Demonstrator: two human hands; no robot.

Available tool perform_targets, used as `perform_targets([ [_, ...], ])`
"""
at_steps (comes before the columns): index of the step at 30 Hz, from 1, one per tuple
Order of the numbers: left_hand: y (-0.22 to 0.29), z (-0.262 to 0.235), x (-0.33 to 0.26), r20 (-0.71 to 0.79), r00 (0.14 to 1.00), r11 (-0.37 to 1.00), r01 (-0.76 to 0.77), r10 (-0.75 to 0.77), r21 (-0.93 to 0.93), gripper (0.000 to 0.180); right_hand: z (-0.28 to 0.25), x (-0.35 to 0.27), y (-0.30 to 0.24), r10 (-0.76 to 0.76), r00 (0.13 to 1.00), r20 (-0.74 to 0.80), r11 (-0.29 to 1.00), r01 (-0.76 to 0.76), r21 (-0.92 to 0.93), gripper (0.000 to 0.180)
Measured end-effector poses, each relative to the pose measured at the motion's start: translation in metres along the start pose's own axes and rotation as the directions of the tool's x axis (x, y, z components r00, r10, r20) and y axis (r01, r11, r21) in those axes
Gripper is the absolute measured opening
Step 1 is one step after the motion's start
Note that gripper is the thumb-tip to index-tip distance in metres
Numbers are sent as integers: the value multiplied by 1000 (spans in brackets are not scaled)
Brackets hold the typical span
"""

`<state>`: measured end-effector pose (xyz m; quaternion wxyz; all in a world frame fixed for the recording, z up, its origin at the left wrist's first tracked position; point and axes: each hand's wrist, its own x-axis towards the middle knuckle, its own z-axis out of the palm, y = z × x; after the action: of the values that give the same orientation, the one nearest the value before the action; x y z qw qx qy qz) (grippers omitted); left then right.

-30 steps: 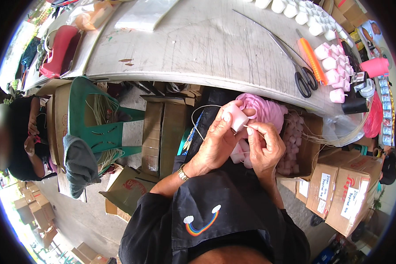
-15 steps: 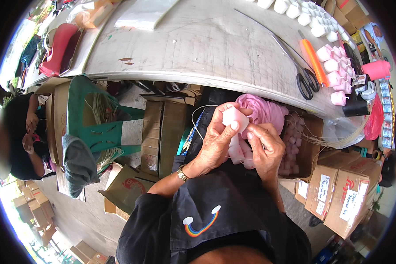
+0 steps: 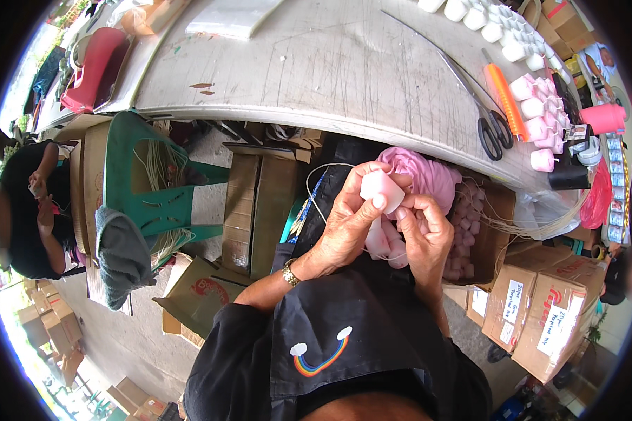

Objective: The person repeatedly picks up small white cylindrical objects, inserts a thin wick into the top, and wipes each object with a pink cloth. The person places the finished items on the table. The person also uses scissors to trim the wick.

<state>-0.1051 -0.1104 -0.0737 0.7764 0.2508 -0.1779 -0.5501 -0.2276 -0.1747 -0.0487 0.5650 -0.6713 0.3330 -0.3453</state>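
Observation:
My left hand point(image 3: 344, 223) holds a small pale pink cup-shaped piece point(image 3: 381, 189) between thumb and fingers, above my lap. Close against its lower right side, my right hand point(image 3: 426, 228) is closed in a pinch; what its fingertips grip is too small to tell. Several more pale pink pieces point(image 3: 386, 242) hang just below, between my hands. A thin pale cord point(image 3: 313, 203) loops out to the left of my left hand. Right behind my hands lies a bunched pink cloth point(image 3: 423, 177), which may be a bag.
On the table point(image 3: 274, 77) lie scissors point(image 3: 490, 126), an orange-handled tool point(image 3: 504, 98), rows of white pieces point(image 3: 495, 31) and pink pieces point(image 3: 537, 130). A carton point(image 3: 495, 242) of pink pieces stands at right. A green chair point(image 3: 137, 189) is at left, with another person point(image 3: 38, 203) beyond.
The pink piece has tilted and turned slightly in my left hand, moving a little right. My right fingers stay beside it. At left, the other person's hands have shifted.

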Motion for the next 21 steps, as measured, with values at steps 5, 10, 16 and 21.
perform_targets([
  [5,-2,0,0,-9,1000,1000,-7,7,0,58,-1,-1,-3,65,998,-4,992,-64,109,1],
  [10,-3,-1,1,2,1000,999,-18,18,-32,57,-1,-1,-6,63,998,-3,996,-63,70,1],
  [16,-8,-1,1,-6,1000,998,-8,8,-58,57,5,-1,-4,46,998,-51,999,-45,19,1],
  [21,-10,-1,2,-6,1000,1000,-14,14,-15,58,2,2,-1,-17,1000,-21,1000,17,-14,3],
])
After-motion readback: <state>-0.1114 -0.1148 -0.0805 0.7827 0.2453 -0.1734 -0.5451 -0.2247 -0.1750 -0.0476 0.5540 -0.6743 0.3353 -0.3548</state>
